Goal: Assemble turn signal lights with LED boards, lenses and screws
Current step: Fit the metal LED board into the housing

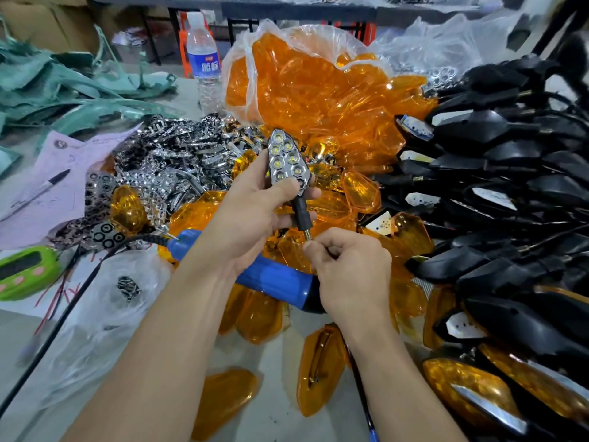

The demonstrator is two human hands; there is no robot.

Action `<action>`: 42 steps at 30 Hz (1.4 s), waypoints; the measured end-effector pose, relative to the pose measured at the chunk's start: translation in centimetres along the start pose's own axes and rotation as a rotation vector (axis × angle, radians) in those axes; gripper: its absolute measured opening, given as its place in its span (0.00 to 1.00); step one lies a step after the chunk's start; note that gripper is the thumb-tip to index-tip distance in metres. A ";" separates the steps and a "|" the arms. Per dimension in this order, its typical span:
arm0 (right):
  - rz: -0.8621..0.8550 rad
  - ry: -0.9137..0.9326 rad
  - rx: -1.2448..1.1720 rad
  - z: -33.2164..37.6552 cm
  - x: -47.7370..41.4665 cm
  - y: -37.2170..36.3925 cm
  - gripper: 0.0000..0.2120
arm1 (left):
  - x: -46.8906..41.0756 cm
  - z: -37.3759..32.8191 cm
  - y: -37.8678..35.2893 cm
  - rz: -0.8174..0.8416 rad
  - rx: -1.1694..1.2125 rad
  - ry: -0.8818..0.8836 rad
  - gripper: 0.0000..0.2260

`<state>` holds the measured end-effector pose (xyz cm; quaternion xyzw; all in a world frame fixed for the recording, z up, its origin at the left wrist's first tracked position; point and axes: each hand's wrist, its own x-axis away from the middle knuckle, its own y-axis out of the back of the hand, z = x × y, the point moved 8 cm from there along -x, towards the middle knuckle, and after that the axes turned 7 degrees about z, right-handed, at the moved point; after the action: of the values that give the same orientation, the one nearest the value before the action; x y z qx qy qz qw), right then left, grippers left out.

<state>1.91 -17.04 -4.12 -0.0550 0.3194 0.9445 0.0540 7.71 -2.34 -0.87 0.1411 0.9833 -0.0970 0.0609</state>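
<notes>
Worktable (280,409), grey top, crowded.

Far left: heap of green straps (63,87). Below it a pink sheet (47,215) with a pen (38,193) lying across it. Green handheld device (25,272) at the left edge, near the sheet.

Clear bag (105,314) beside the device, a small cluster of screws (129,288) inside.

Pile of chrome reflectors (165,154) behind the bag. Water bottle (204,59) upright behind that pile.

Blue electric screwdriver (274,275) lies on loose orange lenses (255,314), under both wrists, black cord running off to the left.

Left hand (251,218) grips a turn signal light (288,161) above the table centre, fingers wrapped behind the housing, thumb across the lower face. Light held roughly upright, pointed end up, LED cells facing the camera, no lens on it.

Right hand (350,275) just below and right of the left, fingers curled; thumb and forefinger pinch the threaded stem (308,236) at the bottom of the black rubber neck.

Behind the hands: open plastic bag of orange lenses (318,90).

Right side: stacked black housings (510,186), several showing white boards.
</notes>
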 end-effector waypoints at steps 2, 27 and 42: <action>0.007 -0.015 -0.022 -0.1 0.1 0.1 0.09 | 0.1 0.0 0.0 0.002 0.021 0.001 0.20; -0.063 0.037 -0.060 0.9 1.0 0.4 0.09 | 0.2 -0.9 -0.3 -0.040 -0.049 -0.053 0.19; -0.046 0.021 0.063 0.9 0.7 0.2 0.11 | 0.4 -0.2 0.7 -0.135 -0.039 -0.033 0.09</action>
<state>1.14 -16.64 -3.38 -0.0705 0.3483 0.9318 0.0741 7.55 -1.54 -0.85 0.0719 0.9912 -0.0842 0.0732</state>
